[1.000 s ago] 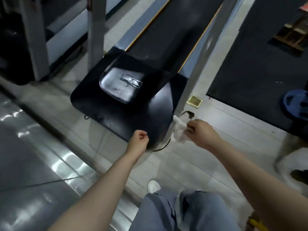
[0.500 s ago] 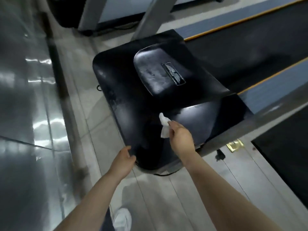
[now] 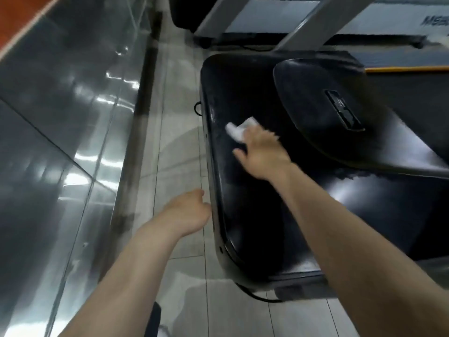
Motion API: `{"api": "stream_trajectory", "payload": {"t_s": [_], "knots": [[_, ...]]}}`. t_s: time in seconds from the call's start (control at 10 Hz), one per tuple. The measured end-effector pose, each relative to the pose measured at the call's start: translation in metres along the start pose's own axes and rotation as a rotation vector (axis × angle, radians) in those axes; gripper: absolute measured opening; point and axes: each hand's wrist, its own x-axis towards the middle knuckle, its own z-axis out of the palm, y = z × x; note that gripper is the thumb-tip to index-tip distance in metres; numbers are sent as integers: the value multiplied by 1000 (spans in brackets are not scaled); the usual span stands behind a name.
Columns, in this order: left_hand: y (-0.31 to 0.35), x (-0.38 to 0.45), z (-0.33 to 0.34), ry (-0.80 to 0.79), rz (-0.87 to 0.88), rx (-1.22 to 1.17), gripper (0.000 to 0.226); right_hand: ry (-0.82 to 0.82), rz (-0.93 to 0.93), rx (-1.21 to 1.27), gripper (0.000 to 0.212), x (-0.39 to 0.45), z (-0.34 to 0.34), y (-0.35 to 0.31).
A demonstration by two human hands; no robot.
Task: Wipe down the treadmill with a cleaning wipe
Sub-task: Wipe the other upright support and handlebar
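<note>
While the right hand (image 3: 261, 154) presses the cleaning wipe (image 3: 239, 128) onto the treadmill (image 3: 255, 215) cover near its left edge, fingers clamped on it, the left hand (image 3: 188, 215), fingers curled on nothing, waits beside; next, I judge, sweep toward the near corner

Room around the cover (image 3: 255, 215)

Bare floor (image 3: 179, 147) runs along the cover's left edge; the raised hump (image 3: 315, 98) and 2 uprights (image 3: 301, 27) block its far right side.
</note>
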Motion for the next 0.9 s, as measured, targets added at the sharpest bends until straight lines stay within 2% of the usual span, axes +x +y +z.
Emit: {"api": "stream_trajectory", "payload": {"t_s": [0.1, 0.2, 0.3, 0.4, 0.5, 0.6, 0.7, 0.8, 0.9], "knots": [[-2, -3, -4, -13, 23, 47, 57, 21, 109, -50, 58, -5, 4, -12], [-8, 2, -15, -25, 1, 102, 57, -187, -321, -30, 57, -61, 28, -60], [-20, 10, -36, 24, -31, 98, 53, -217, -381, 12, 43, -14, 9, -45], [-28, 19, -62, 110, -18, 45, 53, -136, -139, -153, 39, 50, 3, -26], [-29, 44, -81, 174, 24, -75, 49, -128, -281, -221, 35, 22, 33, -53], [-17, 67, -78, 205, 124, -273, 47, -337, -529, -301, 36, -49, 47, -80], [-4, 87, -67, 104, 204, -353, 45, -518, -566, -456, 44, -32, 31, -91], [4, 100, -72, 96, 204, -509, 43, -492, -325, -688, 53, 42, 25, -106], [5, 107, -82, 152, 205, -631, 41, -785, -977, -1948, 55, 69, 58, -107]]}}
